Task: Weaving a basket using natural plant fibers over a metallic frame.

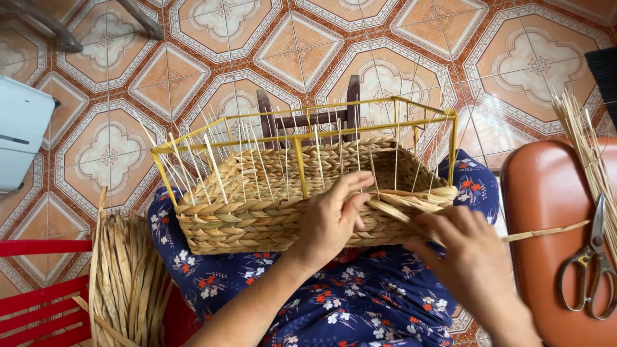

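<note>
Here the right hand [466, 254] pinched a straw strand [411, 200] running leftward from its grip; the left hand [331, 215], nearer, pressed flat, fingers loose, on the basket [257, 212].

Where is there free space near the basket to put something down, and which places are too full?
Free: the brown seat between the right hand and the scissors, and the tiled floor left of the basket. Crowded: the lap under both hands, the left hand on the weave, and the reed bundle by the red chair.
</note>
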